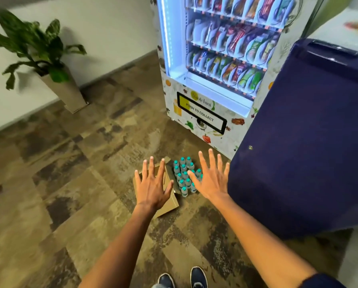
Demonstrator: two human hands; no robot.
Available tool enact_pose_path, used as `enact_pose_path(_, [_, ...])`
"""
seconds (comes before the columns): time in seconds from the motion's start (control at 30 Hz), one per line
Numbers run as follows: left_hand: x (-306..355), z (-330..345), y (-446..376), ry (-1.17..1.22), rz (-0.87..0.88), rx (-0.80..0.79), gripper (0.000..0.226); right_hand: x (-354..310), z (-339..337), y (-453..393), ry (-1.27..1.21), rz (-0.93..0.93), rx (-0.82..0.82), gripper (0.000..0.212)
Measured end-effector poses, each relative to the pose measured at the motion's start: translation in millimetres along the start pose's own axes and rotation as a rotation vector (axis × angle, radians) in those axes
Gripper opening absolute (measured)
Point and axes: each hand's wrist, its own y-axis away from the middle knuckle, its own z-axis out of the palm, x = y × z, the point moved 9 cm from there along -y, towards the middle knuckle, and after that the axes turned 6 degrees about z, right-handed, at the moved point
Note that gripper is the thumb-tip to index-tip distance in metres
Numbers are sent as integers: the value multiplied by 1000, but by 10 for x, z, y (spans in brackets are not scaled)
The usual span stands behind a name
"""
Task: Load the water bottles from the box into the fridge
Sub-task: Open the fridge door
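Water bottles (184, 175) (teal-capped, in the box (167, 201)) stand beneath both hands' spread, empty fingers (203, 161).

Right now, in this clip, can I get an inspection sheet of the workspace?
Surface: mottled brown patterned floor.
Job's things: small clear water bottles with teal caps stand in an open brown cardboard box on the floor; dark blue fridge on the right, door shut.
Clutter: nothing seen.
Hands: left hand and right hand spread flat above the box, holding nothing.
Cables: nothing seen.
Surroundings: lit white snack vending machine behind the box; green leafy plant in a tapered beige pot by the white wall; dark blue shoes at the bottom edge.
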Motion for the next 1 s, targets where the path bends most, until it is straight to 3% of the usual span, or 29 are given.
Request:
enact_pose_path(0.3, [-18,-274,-391,-5,157,25,79,48,-279,-60,25,140,81,83])
enact_pose_path(0.57, [103,-525,-740,-22,408,19,78,15,-776,-47,31,315,274,84])
enact_pose_path(1.0, [1330,-1213,-1475,40,732,163,77,838,-2123,-189,153,515,574,83])
